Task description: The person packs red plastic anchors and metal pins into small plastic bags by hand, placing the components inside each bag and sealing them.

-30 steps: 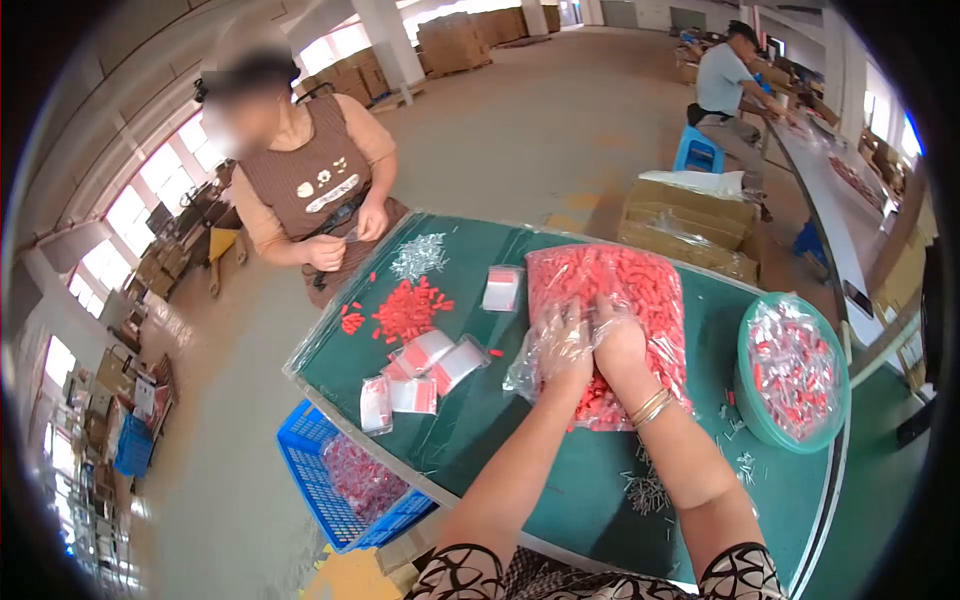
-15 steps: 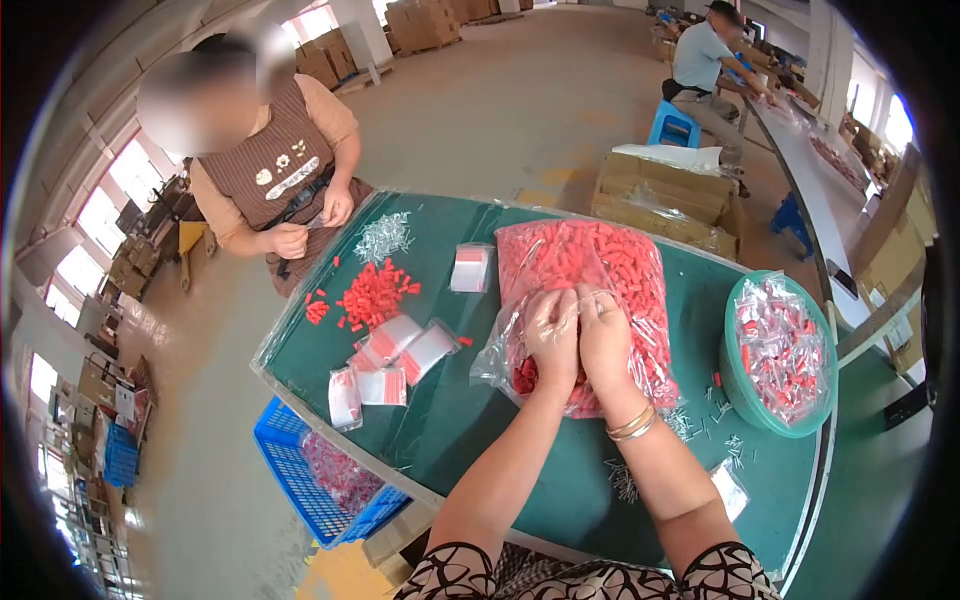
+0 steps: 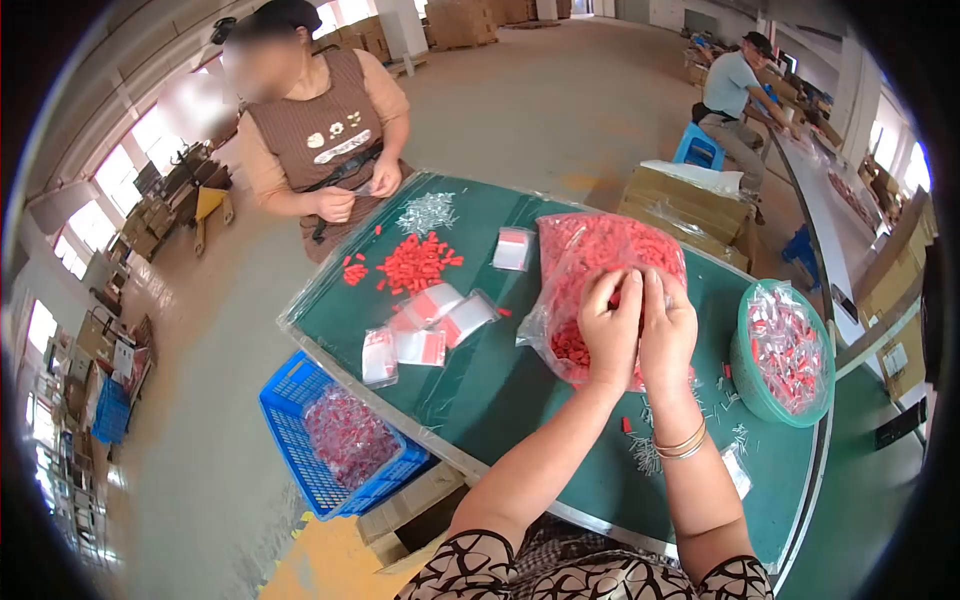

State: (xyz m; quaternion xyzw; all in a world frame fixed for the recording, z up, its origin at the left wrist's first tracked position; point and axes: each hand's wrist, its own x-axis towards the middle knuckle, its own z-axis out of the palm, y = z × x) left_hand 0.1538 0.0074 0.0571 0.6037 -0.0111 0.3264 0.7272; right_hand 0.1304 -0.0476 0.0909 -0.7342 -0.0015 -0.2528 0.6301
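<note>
A large clear plastic bag (image 3: 600, 240) packed with red plastic wall plugs (image 3: 572, 345) lies on the green-topped table, its loose film at the left edge. Over its right part, my left hand (image 3: 610, 330) and my right hand (image 3: 668, 330) are pressed side by side, fingers curled and fingertips together. Red plugs show between the left fingers. What the right fingers hold is hidden. Just below my hands, loose screws (image 3: 645, 455) and a single red plug (image 3: 627, 425) lie on the table.
A green basket (image 3: 745, 375) of filled packets stands at right. Small bags (image 3: 420, 347), loose plugs (image 3: 418, 262) and screws (image 3: 427, 212) lie at left. A blue crate (image 3: 285, 440) sits below the table edge. Across the corner, a co-worker (image 3: 325, 120) handles something small; another person (image 3: 735, 90) sits farther off.
The view has shifted, so the table sits differently in the frame. My hands have moved toward the bag's right side; the film that stretched from them now lies apart at left.
</note>
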